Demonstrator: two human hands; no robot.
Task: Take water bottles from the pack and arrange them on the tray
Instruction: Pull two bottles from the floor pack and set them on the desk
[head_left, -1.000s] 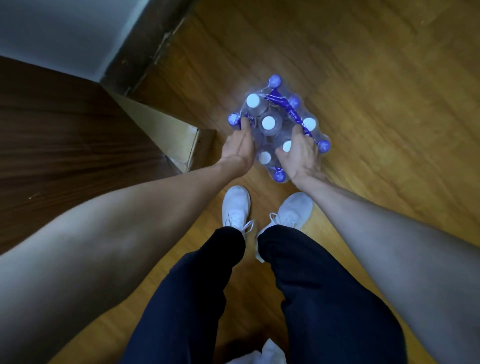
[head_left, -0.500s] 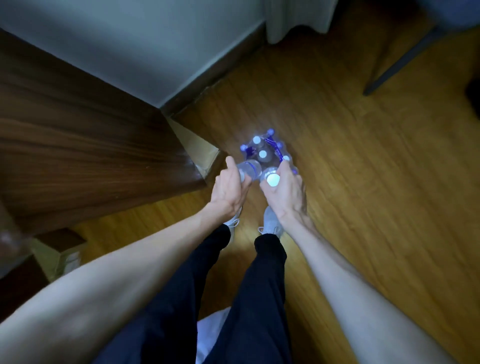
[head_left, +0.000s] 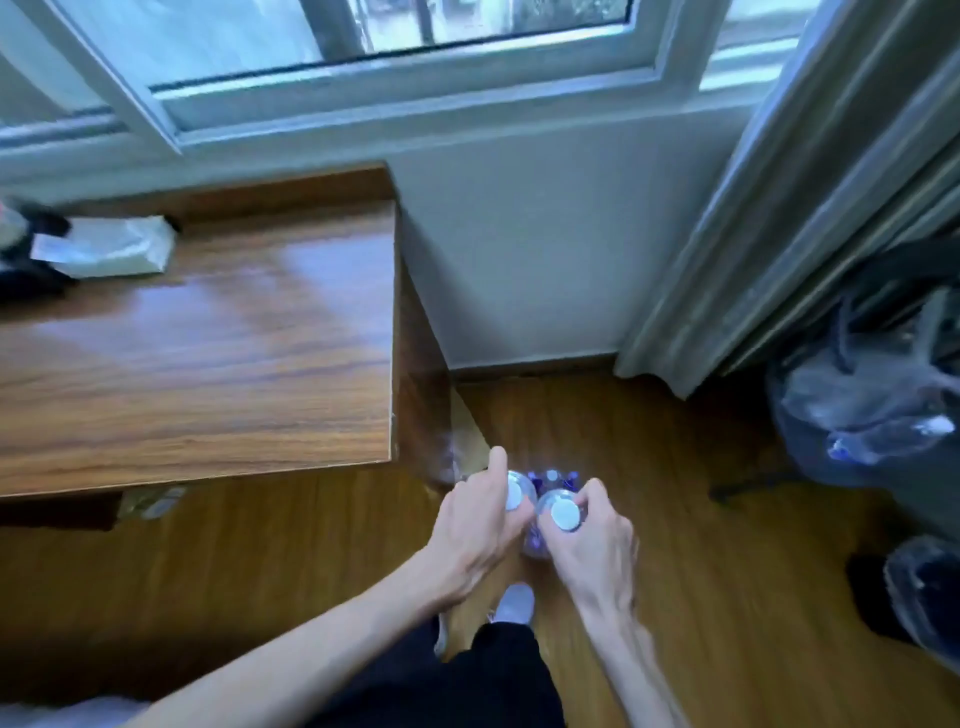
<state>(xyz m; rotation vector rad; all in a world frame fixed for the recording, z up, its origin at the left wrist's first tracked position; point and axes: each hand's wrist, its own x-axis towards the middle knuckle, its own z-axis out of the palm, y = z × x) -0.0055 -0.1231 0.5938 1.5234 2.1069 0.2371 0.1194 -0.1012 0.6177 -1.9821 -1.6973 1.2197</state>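
My left hand (head_left: 475, 535) grips a clear water bottle with a white cap (head_left: 515, 496), held upright. Beside it, my right hand (head_left: 592, 545) grips a second water bottle by its neck, its white cap (head_left: 564, 514) facing up. The two bottles are side by side, almost touching. Just beyond them, down on the wooden floor, the pack of bottles (head_left: 553, 477) shows only a few blue caps; the rest is hidden behind my hands. No tray is in view.
A wooden desk (head_left: 208, 353) fills the left, its corner close to my left hand, with a white packet (head_left: 111, 252) and dark items at its far end. A wall and window lie ahead, a curtain (head_left: 779, 208) and plastic bags (head_left: 872, 400) at right.
Both hands have lifted a bottle each up and away from the pack. The view has tilted up from the floor, so the desk top, window and curtain now show.
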